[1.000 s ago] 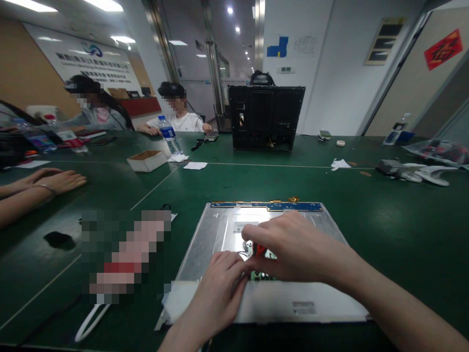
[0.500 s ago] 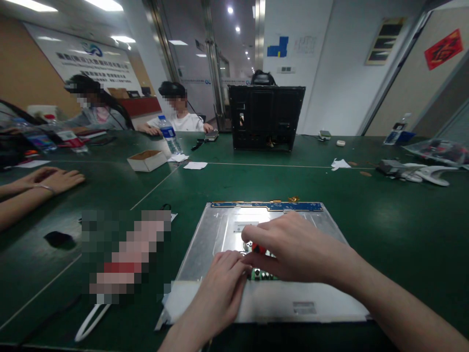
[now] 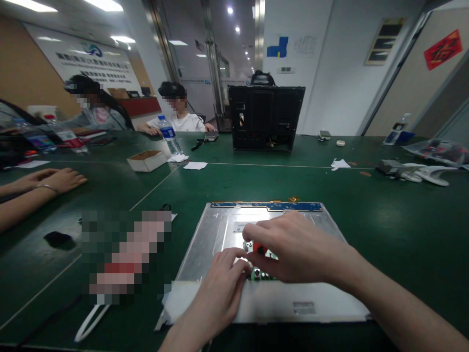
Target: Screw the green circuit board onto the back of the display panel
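A flat silvery display panel (image 3: 198,244) lies on the table, with a green circuit board (image 3: 262,275) on its middle, largely covered by my hands. Above the board, my right hand (image 3: 293,247) is closed around a small red-and-black screwdriver (image 3: 259,248); only part of its handle shows and its tip is hidden. My left hand (image 3: 222,283) rests at the board's left side, fingers bent and pressed together near the right fingertips. What they pinch, if anything, is hidden. A blue circuit strip (image 3: 267,207) runs along the panel's far edge.
A black monitor housing (image 3: 267,117) stands upright ahead. Left are a blurred-out pink item (image 3: 135,254), an open box (image 3: 147,160) and a water bottle (image 3: 169,136). Another person's hands (image 3: 60,181) rest at far left. White-handled tools (image 3: 421,172) lie right.
My left fingers have shifted slightly, the index lifting and bending more. My right hand stays nearly in place, with a bit more of the red handle showing.
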Available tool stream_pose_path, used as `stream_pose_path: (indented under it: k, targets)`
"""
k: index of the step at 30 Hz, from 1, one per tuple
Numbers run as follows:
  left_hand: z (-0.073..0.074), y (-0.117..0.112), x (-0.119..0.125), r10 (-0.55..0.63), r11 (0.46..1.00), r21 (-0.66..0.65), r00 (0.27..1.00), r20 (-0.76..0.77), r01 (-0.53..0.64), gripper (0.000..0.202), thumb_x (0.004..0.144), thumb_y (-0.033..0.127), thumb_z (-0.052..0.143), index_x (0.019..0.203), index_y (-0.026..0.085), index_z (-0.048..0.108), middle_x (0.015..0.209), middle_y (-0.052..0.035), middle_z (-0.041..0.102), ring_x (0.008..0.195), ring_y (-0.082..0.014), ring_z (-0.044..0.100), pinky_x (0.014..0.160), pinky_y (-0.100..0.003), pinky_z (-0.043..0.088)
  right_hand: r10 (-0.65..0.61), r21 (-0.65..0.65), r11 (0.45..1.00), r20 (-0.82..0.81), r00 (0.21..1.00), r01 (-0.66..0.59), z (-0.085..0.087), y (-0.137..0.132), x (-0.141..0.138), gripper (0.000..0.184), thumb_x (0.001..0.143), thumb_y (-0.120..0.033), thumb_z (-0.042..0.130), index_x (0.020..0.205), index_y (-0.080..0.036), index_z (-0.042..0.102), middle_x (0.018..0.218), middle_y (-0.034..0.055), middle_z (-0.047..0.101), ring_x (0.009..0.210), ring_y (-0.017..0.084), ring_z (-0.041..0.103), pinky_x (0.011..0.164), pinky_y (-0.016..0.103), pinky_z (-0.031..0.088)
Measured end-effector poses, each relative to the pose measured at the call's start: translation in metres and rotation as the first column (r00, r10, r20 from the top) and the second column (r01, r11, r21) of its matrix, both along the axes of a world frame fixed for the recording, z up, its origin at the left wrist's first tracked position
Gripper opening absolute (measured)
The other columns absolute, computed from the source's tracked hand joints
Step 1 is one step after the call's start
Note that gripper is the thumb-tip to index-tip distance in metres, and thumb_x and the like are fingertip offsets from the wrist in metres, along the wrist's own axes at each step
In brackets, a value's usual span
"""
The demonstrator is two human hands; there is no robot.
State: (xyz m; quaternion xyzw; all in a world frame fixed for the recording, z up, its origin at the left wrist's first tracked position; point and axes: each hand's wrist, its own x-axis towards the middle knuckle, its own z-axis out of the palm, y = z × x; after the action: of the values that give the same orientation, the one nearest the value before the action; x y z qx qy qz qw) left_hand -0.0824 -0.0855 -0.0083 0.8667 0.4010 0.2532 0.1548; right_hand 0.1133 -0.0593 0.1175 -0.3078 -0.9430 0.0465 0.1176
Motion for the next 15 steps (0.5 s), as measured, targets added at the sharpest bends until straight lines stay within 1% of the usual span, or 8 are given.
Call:
stream_pose_path:
  k: [4,6,11,12,15]
  targets:
    - [0.0003,-0.0004,-0.0007,0.001,1.0,0.006,1.0,-0.006,-0.001,0.023,0.087,0.009,0.04,0.101,0.019,0.054,0.113,-0.0114,0.053,0.104,-0.0256,0.05,0.087,-0.043,0.045,0.016,0.019,1.0,0.011,1.0,-0.017,0.0013,-0.0017,0.0006,0.007,0.082,-0.023,0.049,0.088,-0.019,0.049,0.076,-0.0002,0.061,0.055,0.01,0.041,0.049,0.026,0.018]
    - [-0.0009,-0.0003,-0.0008,0.008,1.0,0.016,1.0,-0.004,-0.007,0.023,0.087,0.009,0.04,0.1,0.019,0.054,0.114,-0.0113,0.053,0.104,-0.0255,0.05,0.087,-0.043,0.045,0.022,0.019,1.0,0.009,1.0,-0.022,0.0011,-0.0019,0.0014,0.008,0.081,-0.023,0.049,0.089,-0.019,0.049,0.077,-0.0002,0.06,0.055,0.01,0.041,0.049,0.026,0.019]
    - [-0.0057,0.001,-0.0008,0.005,0.998,0.061,1.0,0.009,-0.006,0.028,0.086,0.008,0.04,0.106,0.02,0.054,0.11,-0.0099,0.056,0.1,-0.0249,0.052,0.083,-0.041,0.046,0.002,0.007,1.0,-0.009,1.0,-0.002,-0.0023,0.0011,0.0014,0.015,0.087,-0.036,0.051,0.087,-0.02,0.051,0.075,-0.0001,0.063,0.06,0.011,0.048,0.051,0.026,0.019]
    - [-0.0061,0.0012,-0.001,0.005,0.998,0.063,1.0,0.001,-0.005,0.027,0.086,0.008,0.04,0.105,0.02,0.055,0.109,-0.0096,0.056,0.099,-0.0248,0.052,0.083,-0.041,0.046,-0.007,0.013,1.0,-0.003,1.0,0.007,-0.0027,0.0016,0.001,0.016,0.088,-0.036,0.05,0.086,-0.02,0.051,0.074,-0.0001,0.063,0.06,0.011,0.048,0.051,0.027,0.019]
    - [-0.0052,0.001,-0.0015,0.014,0.999,0.043,1.0,-0.026,-0.013,0.022,0.086,0.009,0.041,0.097,0.02,0.057,0.108,-0.0093,0.057,0.099,-0.0246,0.053,0.084,-0.041,0.046,-0.024,0.028,0.999,0.005,1.0,0.023,-0.0024,0.0016,0.0,0.01,0.089,-0.028,0.047,0.086,-0.019,0.051,0.073,-0.0001,0.063,0.057,0.011,0.046,0.05,0.027,0.017]
